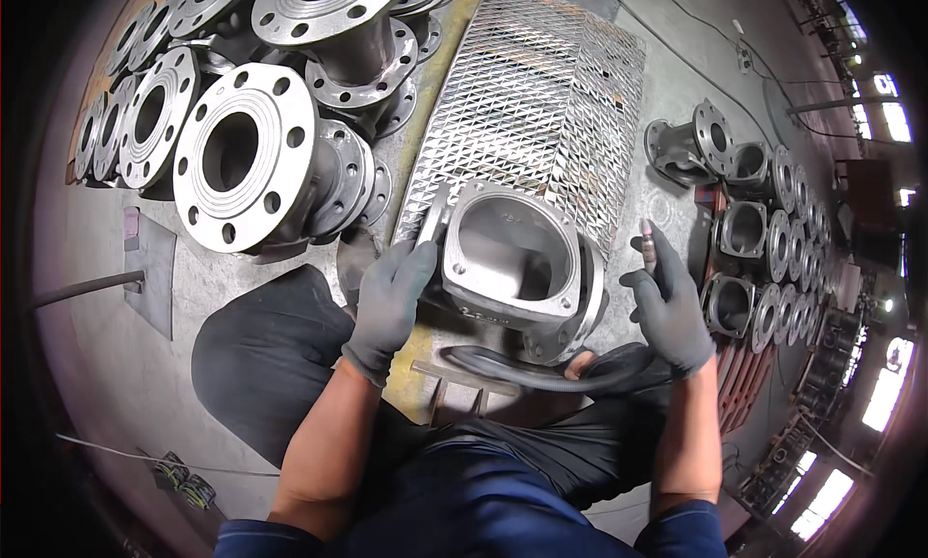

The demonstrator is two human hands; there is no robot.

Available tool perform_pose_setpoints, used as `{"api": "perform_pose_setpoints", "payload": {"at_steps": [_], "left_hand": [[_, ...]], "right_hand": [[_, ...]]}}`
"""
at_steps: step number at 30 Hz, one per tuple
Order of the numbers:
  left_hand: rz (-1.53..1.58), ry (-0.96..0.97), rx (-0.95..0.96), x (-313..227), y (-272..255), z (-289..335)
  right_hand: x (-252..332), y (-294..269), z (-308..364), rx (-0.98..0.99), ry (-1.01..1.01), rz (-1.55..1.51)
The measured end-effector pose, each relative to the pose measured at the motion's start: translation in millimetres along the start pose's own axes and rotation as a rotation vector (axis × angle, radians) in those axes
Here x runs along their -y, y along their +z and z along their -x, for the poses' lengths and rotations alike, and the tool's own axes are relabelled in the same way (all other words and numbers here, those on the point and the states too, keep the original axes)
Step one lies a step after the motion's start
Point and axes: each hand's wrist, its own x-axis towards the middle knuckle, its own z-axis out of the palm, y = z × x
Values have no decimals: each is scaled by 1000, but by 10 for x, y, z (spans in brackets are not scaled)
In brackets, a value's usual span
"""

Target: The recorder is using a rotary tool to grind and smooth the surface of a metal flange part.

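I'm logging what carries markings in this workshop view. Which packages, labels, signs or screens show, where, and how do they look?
No packages, labels, signs or screens show.
Only raised cast marks, unreadable, on the side of the grey valve body that the left hand steadies; the right hand holds a slim tool.

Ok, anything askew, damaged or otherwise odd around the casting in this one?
Nothing stands out. The left hand steadies the square-mouthed grey valve casting and the right hand holds a slim tool with its hose. Flanged castings lie grouped at left, smaller ones in rows at right.
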Motion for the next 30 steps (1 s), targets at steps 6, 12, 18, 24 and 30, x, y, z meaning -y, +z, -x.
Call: {"api": "perform_pose_setpoints", "payload": {"at_steps": [6, 12, 18, 24, 30], "left_hand": [[-177, 473, -87, -44, 70, 31], [63, 73, -66, -233, 52, 80], [95, -28, -62, -248, 121, 58], [62, -3, -81, -234, 118, 42], [105, -28, -80, -204, 124, 41]], "right_hand": [[802, 27, -256, 396, -70, 778], [1098, 265, -381, 496, -241, 1158], [1131, 418, -475, 604, -379, 1305], [1078, 654, -483, 544, -453, 1433], [1125, 749, -482, 542, -421, 1441]]}}
